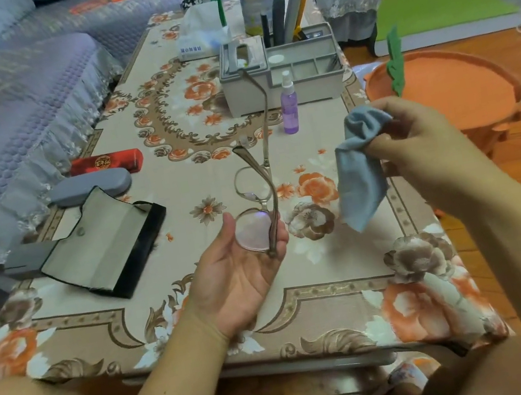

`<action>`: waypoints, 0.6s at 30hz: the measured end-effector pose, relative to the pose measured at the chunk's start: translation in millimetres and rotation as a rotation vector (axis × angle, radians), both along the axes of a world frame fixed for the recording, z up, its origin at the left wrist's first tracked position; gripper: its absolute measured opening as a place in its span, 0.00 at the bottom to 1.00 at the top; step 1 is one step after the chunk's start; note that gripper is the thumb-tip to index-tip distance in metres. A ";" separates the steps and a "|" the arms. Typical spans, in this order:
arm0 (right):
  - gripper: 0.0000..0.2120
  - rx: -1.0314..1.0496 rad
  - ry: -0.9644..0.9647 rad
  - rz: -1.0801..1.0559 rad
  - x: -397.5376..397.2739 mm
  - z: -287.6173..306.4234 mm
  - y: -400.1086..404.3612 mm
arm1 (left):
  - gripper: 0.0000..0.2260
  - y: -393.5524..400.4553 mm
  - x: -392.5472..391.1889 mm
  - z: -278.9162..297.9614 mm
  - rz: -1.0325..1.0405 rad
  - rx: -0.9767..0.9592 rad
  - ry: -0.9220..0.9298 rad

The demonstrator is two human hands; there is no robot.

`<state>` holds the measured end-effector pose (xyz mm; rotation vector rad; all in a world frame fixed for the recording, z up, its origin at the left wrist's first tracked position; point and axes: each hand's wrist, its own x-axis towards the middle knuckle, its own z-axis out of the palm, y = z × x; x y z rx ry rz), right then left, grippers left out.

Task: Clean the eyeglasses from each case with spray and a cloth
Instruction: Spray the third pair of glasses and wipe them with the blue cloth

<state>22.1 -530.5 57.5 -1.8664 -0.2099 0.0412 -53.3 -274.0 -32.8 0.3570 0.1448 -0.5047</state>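
- Floral-clothed coffee table [203, 315]; open black case [104, 245] at nine o'clock, purple spray bottle [288, 105] at twelve.
- Left hand [240, 270] cradles eyeglasses [257, 198], thumb and fingers curled round one lens, presenting it for wiping.
- Right hand [416, 138] pinches grey cloth [361, 176], apart from the lens.

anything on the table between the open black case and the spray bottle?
Head view: the eyeglasses, held up in the left hand, cross that stretch. Under them only bare flowered tablecloth runs from the open black case to the spray bottle.
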 end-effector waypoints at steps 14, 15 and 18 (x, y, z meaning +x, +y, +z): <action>0.10 -0.620 -0.416 0.030 -8.3 11.1 -9.3 | 0.28 18.6 3.8 4.2 -0.015 0.020 -0.063; 0.10 -0.642 -0.443 -0.006 -7.5 12.5 -10.4 | 0.29 19.8 4.6 5.3 -0.011 0.023 -0.068; 0.16 -0.777 -0.474 -0.060 -4.8 14.0 -16.5 | 0.31 22.5 5.4 7.8 0.004 0.041 -0.063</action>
